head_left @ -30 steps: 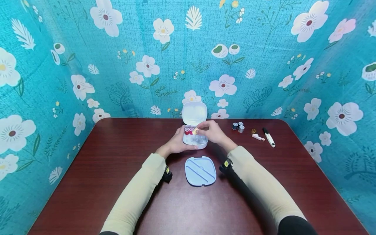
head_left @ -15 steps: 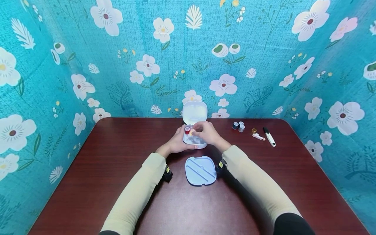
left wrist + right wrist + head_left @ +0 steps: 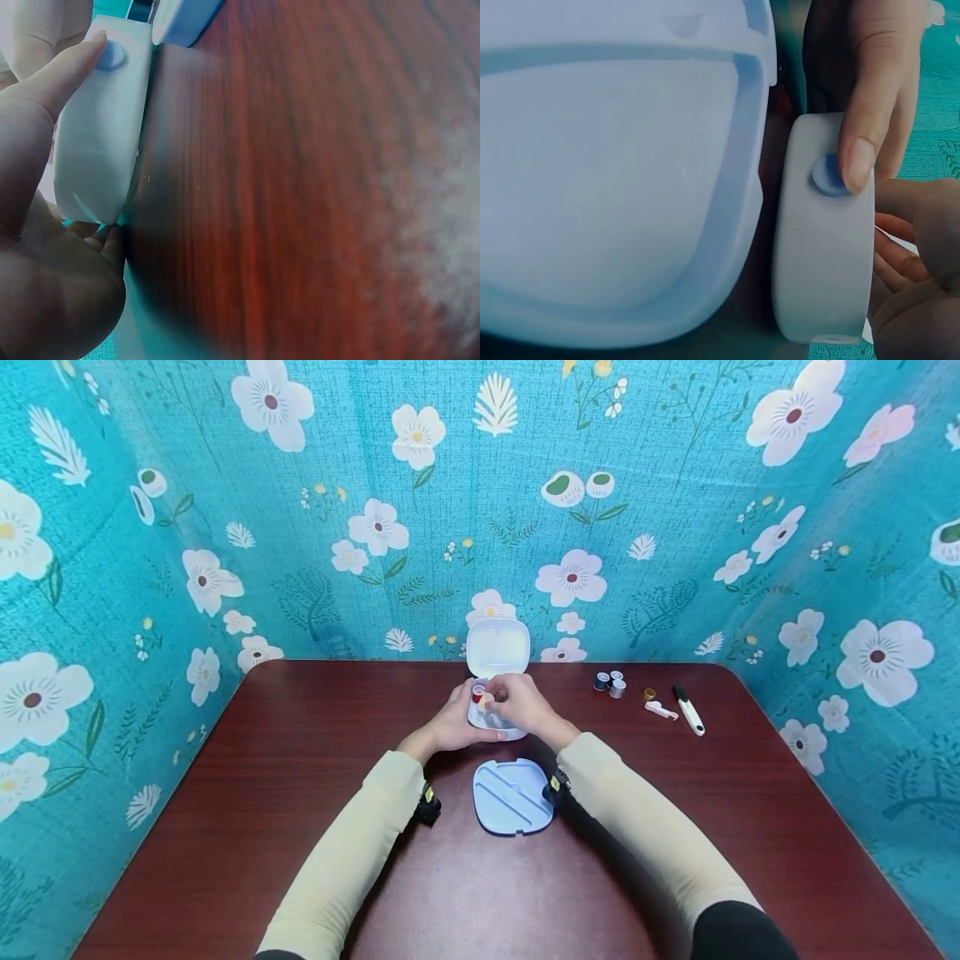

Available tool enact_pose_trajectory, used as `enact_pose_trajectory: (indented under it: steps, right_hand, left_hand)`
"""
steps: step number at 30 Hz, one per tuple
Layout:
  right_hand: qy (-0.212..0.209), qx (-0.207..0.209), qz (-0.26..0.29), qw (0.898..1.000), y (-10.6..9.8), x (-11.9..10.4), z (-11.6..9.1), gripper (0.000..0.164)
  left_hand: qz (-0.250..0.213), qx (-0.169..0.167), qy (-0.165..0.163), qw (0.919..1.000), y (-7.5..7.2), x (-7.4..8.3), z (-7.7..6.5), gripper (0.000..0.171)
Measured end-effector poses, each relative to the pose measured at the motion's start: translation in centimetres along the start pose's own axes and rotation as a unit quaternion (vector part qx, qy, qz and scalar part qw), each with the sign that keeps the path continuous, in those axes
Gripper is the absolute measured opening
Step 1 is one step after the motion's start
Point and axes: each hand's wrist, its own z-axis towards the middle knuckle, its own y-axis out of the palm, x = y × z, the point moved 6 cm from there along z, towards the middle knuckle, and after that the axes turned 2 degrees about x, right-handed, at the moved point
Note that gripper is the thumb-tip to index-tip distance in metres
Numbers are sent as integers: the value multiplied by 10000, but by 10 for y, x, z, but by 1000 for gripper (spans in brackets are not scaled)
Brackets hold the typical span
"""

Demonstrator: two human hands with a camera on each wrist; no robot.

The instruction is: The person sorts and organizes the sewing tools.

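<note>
A white sewing box (image 3: 510, 734) sits on the table with its hinged lid (image 3: 498, 647) raised. My left hand (image 3: 448, 724) grips it from the left, thumb on the blue front button (image 3: 829, 176) in the right wrist view. My right hand (image 3: 521, 700) reaches in over the tray and pinches a small yellow thread spool (image 3: 484, 702), mostly covered by the fingers. A red thread spool (image 3: 477, 692) stands in the tray's back left corner, right behind the yellow one. The right hand hides much of the tray. Its curled fingers (image 3: 900, 262) show behind the box.
A light blue tray-like insert (image 3: 513, 797) lies in front of the box. To the right, several dark and grey spools (image 3: 609, 682) stand together. Beyond them lie a brass thimble (image 3: 648, 693), a small pink-white tool (image 3: 660, 710) and a black-and-white seam ripper-like tool (image 3: 688, 711).
My right hand has moved left and slightly toward me with the yellow spool, now in front of the red one. It covers the pink spool seen earlier. The left hand keeps its grip.
</note>
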Motion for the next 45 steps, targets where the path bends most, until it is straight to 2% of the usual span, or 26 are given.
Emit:
enact_pose_trajectory:
  steps: [9, 16, 25, 36, 45]
  right_hand:
    - [-211, -4, -367, 9991, 5, -7, 0, 10]
    - [-421, 52, -636, 9971, 9, -13, 0, 8]
    - [-620, 208, -987, 9930, 10, -15, 0, 14]
    - [-553, 192, -1101, 9922, 11, -16, -1, 17]
    - [-545, 198, -977, 9935, 11, -16, 0, 14]
  left_hand:
    - [-85, -5, 44, 10000, -1, 4, -3, 114]
    - [29, -110, -161, 9998, 0, 1, -2, 128]
    - [92, -52, -134, 9999, 1, -1, -1, 127]
    - [115, -16, -13, 9999, 1, 0, -1, 121]
    - [39, -21, -54, 10000, 1, 1, -1, 123]
